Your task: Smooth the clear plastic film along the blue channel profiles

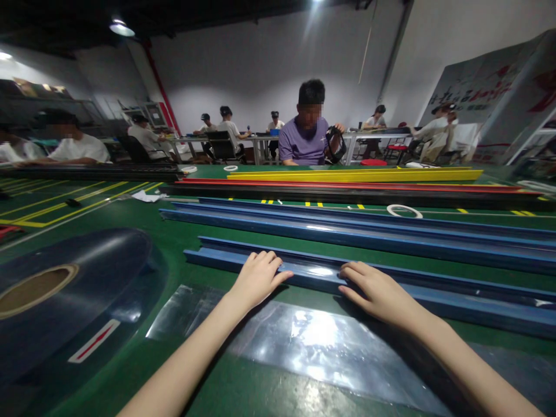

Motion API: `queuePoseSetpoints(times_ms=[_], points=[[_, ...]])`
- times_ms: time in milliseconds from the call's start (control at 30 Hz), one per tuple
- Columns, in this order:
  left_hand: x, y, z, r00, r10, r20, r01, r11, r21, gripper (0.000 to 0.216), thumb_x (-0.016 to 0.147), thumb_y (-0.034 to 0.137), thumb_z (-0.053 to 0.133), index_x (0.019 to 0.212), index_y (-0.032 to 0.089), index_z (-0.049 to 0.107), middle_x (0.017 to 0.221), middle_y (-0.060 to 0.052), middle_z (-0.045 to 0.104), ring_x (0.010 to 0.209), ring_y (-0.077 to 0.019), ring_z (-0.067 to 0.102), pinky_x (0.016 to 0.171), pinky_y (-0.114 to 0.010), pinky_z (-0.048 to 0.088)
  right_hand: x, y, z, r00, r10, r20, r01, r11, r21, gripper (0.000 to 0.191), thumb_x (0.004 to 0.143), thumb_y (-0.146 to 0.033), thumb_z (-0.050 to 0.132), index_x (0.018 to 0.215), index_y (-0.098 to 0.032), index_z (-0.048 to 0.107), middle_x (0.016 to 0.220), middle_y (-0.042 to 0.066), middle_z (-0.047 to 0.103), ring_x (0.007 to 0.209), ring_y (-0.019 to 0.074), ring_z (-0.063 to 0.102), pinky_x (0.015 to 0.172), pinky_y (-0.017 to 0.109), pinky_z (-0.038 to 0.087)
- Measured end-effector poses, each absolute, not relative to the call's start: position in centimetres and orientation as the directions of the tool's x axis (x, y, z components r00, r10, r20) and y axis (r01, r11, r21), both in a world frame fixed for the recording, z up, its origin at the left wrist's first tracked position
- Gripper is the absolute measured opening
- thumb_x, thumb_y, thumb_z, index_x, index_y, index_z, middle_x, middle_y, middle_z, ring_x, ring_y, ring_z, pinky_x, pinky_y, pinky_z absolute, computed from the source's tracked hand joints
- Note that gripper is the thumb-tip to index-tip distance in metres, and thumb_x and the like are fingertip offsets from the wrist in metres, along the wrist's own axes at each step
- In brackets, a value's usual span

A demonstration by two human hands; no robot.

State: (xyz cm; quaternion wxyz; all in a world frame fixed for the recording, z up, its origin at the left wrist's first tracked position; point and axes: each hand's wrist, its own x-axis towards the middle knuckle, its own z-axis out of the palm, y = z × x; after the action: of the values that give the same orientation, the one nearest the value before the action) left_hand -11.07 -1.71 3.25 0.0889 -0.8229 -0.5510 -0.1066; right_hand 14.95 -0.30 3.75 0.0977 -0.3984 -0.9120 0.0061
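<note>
My left hand and my right hand both rest palm down on a long blue channel strip that lies across the green table. The fingers of both lie flat over its near edge and hold nothing. A sheet of clear plastic film is spread under my forearms, in front of the strip.
A big roll of clear film lies at the left. More blue strips, a black, a red and a yellow strip lie further back. A tape ring sits between them. A person in a purple shirt sits opposite; others work behind.
</note>
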Motion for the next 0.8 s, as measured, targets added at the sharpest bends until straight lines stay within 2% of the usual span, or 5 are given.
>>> queuePoseSetpoints(times_ms=[233,400,567,800], points=[[-13.8,-1.6,3.0,0.253,0.925,0.283,0.962,-0.272,0.030,0.038,0.089,0.034,0.026,0.079,0.019,0.060,0.087,-0.001,0.060,0.082,-0.0158,0.050,0.071,-0.030,0.032,13.4,0.2,4.0,-0.727,0.649,0.224,0.652,0.755,-0.070,0.025,0.085,-0.032,0.036,0.094,-0.017,0.054,0.101,0.010,0.055,0.090,0.0191,0.051,0.078,0.034,0.043],[-14.8,-1.5,2.9,0.095,0.924,0.371,0.992,-0.119,0.043,0.029,0.086,0.028,0.034,0.077,0.020,0.061,0.089,-0.001,0.062,0.087,-0.0175,0.051,0.074,-0.032,0.031,12.6,0.3,3.4,-0.743,0.618,0.255,0.633,0.774,-0.031,0.026,0.084,-0.031,0.037,0.097,-0.017,0.055,0.107,0.010,0.055,0.096,0.0199,0.050,0.082,0.034,0.043],[-16.2,-1.5,2.2,0.057,0.892,0.449,0.995,-0.089,0.050,0.030,0.086,0.028,0.031,0.088,0.021,0.061,0.097,-0.003,0.061,0.090,-0.0176,0.052,0.076,-0.033,0.032,11.9,0.4,3.0,-0.746,0.598,0.295,0.630,0.776,0.020,0.026,0.085,-0.030,0.036,0.095,-0.016,0.056,0.108,0.011,0.055,0.097,0.0201,0.050,0.081,0.035,0.042],[-16.5,-1.4,0.9,0.079,0.867,0.492,0.994,-0.109,0.031,0.037,0.088,0.028,0.025,0.101,0.018,0.058,0.101,-0.006,0.060,0.092,-0.0181,0.053,0.076,-0.033,0.034,10.7,0.6,3.6,-0.777,0.587,0.228,0.626,0.761,0.172,0.026,0.085,-0.030,0.034,0.082,-0.016,0.056,0.094,0.010,0.059,0.084,0.0197,0.053,0.069,0.032,0.041]])
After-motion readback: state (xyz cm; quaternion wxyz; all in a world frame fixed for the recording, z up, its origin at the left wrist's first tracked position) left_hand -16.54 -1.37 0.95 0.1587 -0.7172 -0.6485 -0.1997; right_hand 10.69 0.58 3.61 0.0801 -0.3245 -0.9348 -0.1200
